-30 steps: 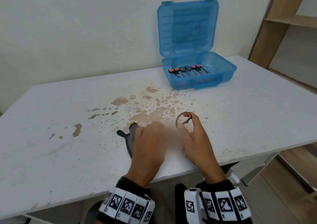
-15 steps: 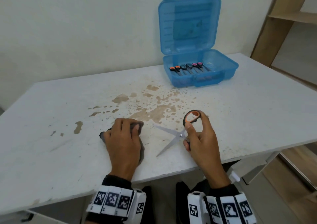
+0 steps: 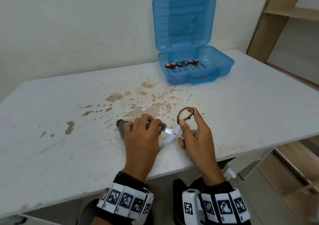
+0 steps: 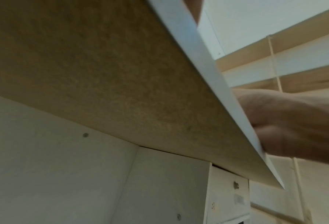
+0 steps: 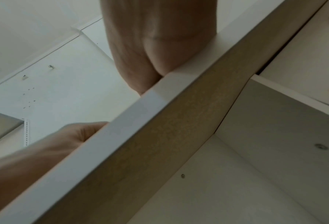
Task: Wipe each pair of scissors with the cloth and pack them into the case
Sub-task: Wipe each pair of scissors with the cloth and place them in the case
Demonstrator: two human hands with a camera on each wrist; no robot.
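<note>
On the white table [image 3: 51, 107] near its front edge, my right hand [image 3: 193, 133] grips an open pair of scissors [image 3: 172, 135] by the handles, with the orange-and-black loop [image 3: 185, 114] raised. My left hand [image 3: 146, 126] holds the grey cloth [image 3: 121, 129], fingers curled over it, and covers the upper blade with it. The lower blade runs under that hand. At the back right stands the blue case [image 3: 224, 67], lid upright, with three pairs of scissors [image 3: 183, 64] side by side inside. Both wrist views show only the table's underside and edge [image 4: 207, 63]; the fingers are hidden there.
Brown stains [image 3: 146, 104] spread over the table's middle, between my hands and the case. A wooden shelf unit [image 3: 284, 14] stands at the right, beyond the table's end. The front edge [image 5: 121, 128] runs just under both wrists.
Half a second ago my left hand with the cloth was off to the left and both blades lay bare. It has since moved right onto the upper blade. The right hand keeps its grip.
</note>
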